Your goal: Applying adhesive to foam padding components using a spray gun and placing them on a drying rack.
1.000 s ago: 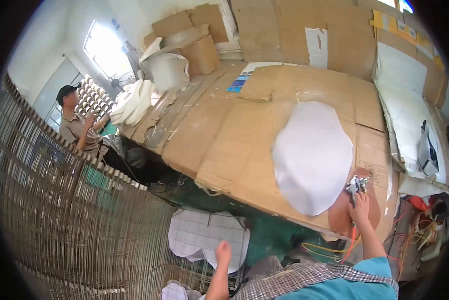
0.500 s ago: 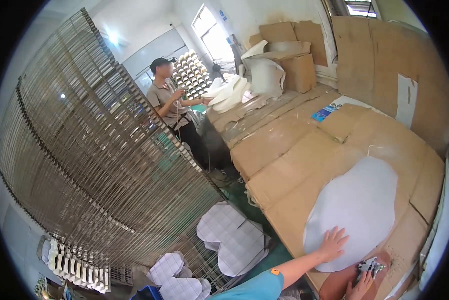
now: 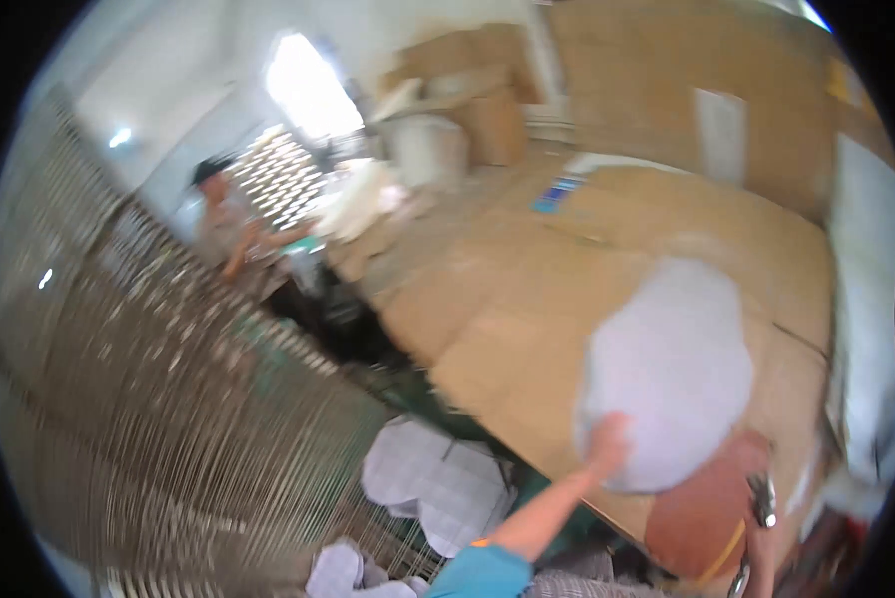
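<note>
1. The left hand (image 3: 607, 439) lies on the near edge of a white rounded sheet (image 3: 672, 369), which rests flat on the cardboard-covered table (image 3: 507, 299) and reaches up and to the right of the hand. The fingers look spread flat on it, not closed round it, though blur leaves that unsure.
2. The right hand (image 3: 761, 543) sits low and to the right of the left one, closed round a small metal tool (image 3: 763, 498) that stands just above it.
3. Risk: the sheet's near edge lies close to the table's edge, so a careless pull by the left hand could drag it over, down toward the white cut pieces (image 3: 437, 483) lying below and left of that hand.
4. Risk: the tool stands just beside the sheet's lower right edge (apart or touching, I cannot tell); a slip there could snag or mark the sheet.
5. Hard to make out: the whole picture is smeared by motion. The right hand is cut off by the lower rim, and the tool's kind is unclear.
</note>
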`<action>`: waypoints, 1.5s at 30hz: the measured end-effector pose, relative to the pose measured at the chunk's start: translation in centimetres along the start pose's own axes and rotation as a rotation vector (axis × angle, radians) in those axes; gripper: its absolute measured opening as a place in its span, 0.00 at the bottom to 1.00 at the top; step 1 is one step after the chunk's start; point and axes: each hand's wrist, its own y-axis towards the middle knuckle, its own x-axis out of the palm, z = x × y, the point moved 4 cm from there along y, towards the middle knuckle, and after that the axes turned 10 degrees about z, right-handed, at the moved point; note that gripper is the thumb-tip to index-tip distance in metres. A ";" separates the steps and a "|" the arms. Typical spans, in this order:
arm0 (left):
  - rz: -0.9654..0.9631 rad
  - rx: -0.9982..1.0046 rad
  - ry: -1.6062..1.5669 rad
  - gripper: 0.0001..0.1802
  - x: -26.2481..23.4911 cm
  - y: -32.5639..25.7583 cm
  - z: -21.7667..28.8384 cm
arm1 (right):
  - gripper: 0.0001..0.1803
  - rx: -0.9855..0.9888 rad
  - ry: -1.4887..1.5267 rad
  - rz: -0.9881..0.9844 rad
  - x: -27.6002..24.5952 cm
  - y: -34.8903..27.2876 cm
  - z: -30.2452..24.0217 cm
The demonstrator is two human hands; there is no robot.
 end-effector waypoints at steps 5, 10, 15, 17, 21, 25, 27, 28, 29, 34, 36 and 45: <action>0.228 -0.517 0.004 0.07 -15.6 -10.1 -6.8 | 0.29 0.048 0.177 -0.099 -2.4 -8.5 -12.6; 0.022 -1.152 0.136 0.05 -20.7 -25.5 -18.3 | 0.31 -0.024 0.331 -0.075 -2.7 -13.8 -16.3; -0.194 -1.683 0.093 0.07 -21.1 -32.9 -20.4 | 0.29 -0.011 0.280 -0.015 -3.3 -18.6 -16.6; -0.279 -1.587 0.061 0.08 -19.6 -31.9 -20.6 | 0.29 -0.055 0.314 -0.039 -2.7 -20.0 -18.0; -0.431 -1.288 -0.069 0.09 -17.5 -27.9 -18.6 | 0.30 -0.090 0.368 0.111 -2.1 -21.4 -18.8; -0.364 -1.179 -0.136 0.08 -17.1 -23.2 -14.6 | 0.32 -0.022 0.324 0.229 -4.8 -23.8 -18.1; -0.277 -1.224 -0.165 0.08 -17.5 -23.2 -14.8 | 0.32 -0.020 0.291 0.166 -4.4 -25.0 -17.8; -0.279 -1.228 -0.169 0.08 -17.6 -23.6 -15.0 | 0.31 -0.037 0.285 0.080 -4.0 -25.4 -18.0; -0.304 -1.257 -0.122 0.07 -17.8 -24.4 -15.5 | 0.31 -0.058 0.308 0.105 -3.7 -25.5 -18.1; -0.384 -1.324 -0.065 0.06 -18.4 -28.6 -18.2 | 0.29 -0.009 0.330 0.281 -5.1 -25.3 -16.6; -0.439 -1.372 -0.002 0.05 -18.2 -29.0 -17.9 | 0.30 -0.049 0.256 0.168 -5.8 -25.7 -17.5; -0.347 -1.375 -0.078 0.06 -15.8 -27.6 -15.3 | 0.33 -0.003 0.259 0.273 -7.6 -26.7 -17.1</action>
